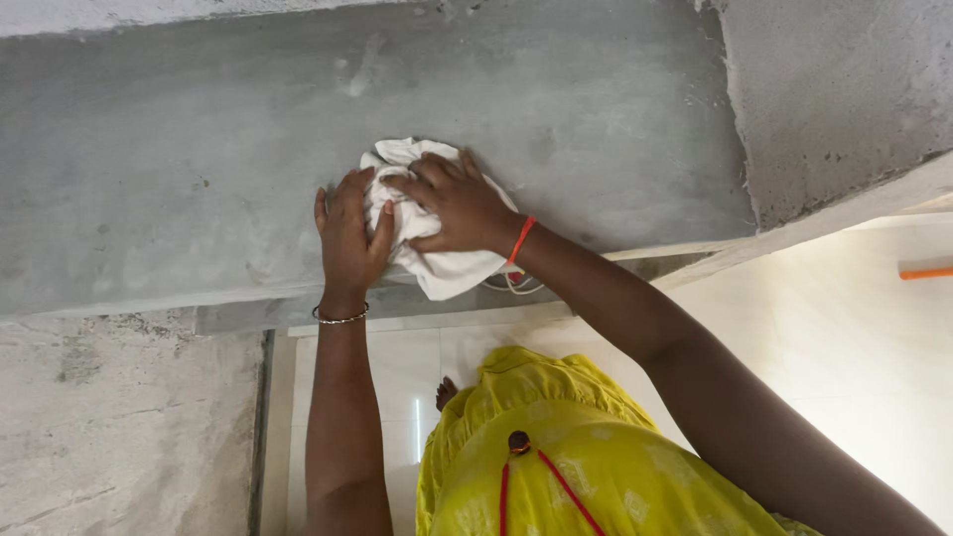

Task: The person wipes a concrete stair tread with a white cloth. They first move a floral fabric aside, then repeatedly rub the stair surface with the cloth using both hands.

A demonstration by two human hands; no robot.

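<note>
1. The white cloth (429,228) lies bunched on a grey cement slab (199,169), near the slab's front edge, with one corner hanging over that edge.
2. The left hand (347,233) lies at the cloth's left side, fingers nearly straight and together, thumb spread against the fabric; it presses rather than grips. A thin metal bangle (340,318) circles its wrist.
3. The right hand (455,203) lies on top of the cloth, fingers curled and spread over the folds, bearing down on it; whether it pinches any fabric cannot be told. A red thread (520,238) is tied at that wrist.
4. Bare slab runs wide to the left and behind the cloth; to the right it ends at a rough cement wall (834,89).
5. Below the slab's edge are pale floor tiles (844,347), a rough cement face (119,427) at the left, and the person's yellow garment (576,467).
6. An orange bar (925,270) shows at the right edge.
</note>
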